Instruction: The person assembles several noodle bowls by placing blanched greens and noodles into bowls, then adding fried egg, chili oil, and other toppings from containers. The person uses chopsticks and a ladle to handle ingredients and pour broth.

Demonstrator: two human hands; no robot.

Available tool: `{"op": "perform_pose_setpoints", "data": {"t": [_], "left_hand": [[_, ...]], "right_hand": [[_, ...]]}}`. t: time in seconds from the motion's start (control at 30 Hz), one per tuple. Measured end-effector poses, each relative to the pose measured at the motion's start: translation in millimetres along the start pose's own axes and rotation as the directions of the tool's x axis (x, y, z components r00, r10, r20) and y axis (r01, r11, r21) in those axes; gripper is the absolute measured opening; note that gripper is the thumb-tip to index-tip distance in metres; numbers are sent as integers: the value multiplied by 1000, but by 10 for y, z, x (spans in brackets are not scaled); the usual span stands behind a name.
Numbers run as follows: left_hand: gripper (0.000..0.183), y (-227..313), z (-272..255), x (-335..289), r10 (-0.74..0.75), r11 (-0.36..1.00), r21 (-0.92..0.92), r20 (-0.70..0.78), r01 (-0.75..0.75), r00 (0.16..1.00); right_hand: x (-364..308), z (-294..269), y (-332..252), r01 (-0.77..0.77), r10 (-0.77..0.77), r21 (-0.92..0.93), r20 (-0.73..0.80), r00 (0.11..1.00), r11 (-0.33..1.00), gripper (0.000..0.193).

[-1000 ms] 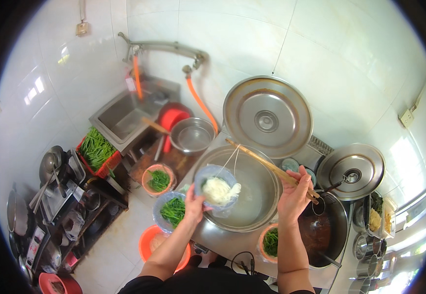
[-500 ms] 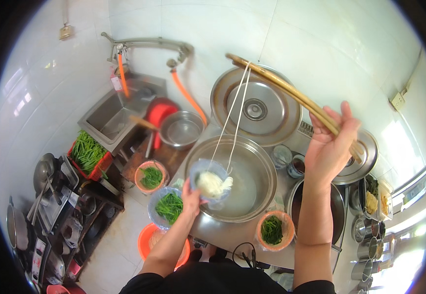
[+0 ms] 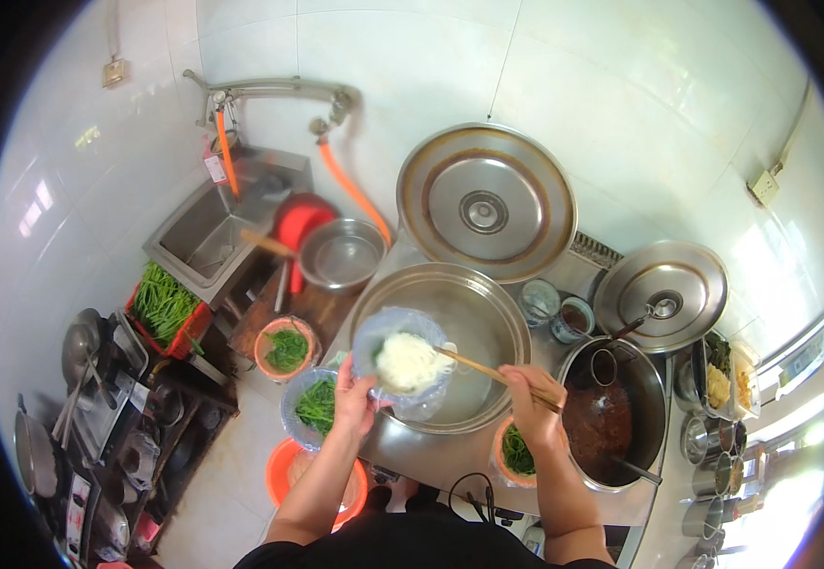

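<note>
My left hand [image 3: 355,395] grips the rim of a bluish bowl lined with a clear plastic bag [image 3: 370,343], tilted over the near left part of a large steel pot [image 3: 488,332]. White noodles [image 3: 410,364] lie heaped in the bowl, with a bit of green at their left edge. A pair of long wooden chopsticks [image 3: 488,371] is held in my right hand [image 3: 535,396], its fingers closed around them. The chopstick tips touch the noodles at the bowl's right side. Cloudy liquid shows in the pot behind.
Bagged bowls of greens [image 3: 287,349] stand left of the pot, another [image 3: 518,451] under my right forearm. A pot of red-brown broth [image 3: 611,417] with ladles sits at the right. Two large lids [image 3: 488,180] lean on the wall. A steel sink [image 3: 199,232] is at the far left.
My right hand has come down and left with the chopsticks, from high above the pot to the bowl. The long strands that hung from them now lie in the bowl.
</note>
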State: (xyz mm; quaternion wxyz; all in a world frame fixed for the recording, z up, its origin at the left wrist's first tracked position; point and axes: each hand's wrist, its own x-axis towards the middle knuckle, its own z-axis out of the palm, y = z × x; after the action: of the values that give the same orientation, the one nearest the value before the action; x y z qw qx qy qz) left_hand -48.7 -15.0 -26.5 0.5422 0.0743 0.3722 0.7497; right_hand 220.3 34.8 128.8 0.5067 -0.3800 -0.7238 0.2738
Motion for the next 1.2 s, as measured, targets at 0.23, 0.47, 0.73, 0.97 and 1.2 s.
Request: {"op": "perform_pose_setpoints", "data": {"t": [0.23, 0.47, 0.73, 0.97, 1.2], "left_hand": [[72, 161, 65, -73, 26, 985, 170, 35, -32, 999], [70, 148, 80, -121, 31, 939, 344, -10, -25, 999], [70, 60, 85, -54, 17, 900, 436, -7, -12, 1000], [69, 77, 43, -42, -16, 876, 482, -11, 19, 1000], [70, 103, 119, -81, 18, 919, 394, -25, -7, 1000]], "right_hand": [[-571, 151, 314, -205, 205, 23, -221, 953, 978, 8], [-732, 359, 575, -169, 270, 232, -530, 804, 958, 26], [-632, 272, 330, -45, 76, 147, -212, 974, 988, 22], [-643, -50, 58, -19, 19, -8, -93, 995, 1000, 28], [-866, -8, 248, -283, 393, 375, -256, 883, 883, 29]]}}
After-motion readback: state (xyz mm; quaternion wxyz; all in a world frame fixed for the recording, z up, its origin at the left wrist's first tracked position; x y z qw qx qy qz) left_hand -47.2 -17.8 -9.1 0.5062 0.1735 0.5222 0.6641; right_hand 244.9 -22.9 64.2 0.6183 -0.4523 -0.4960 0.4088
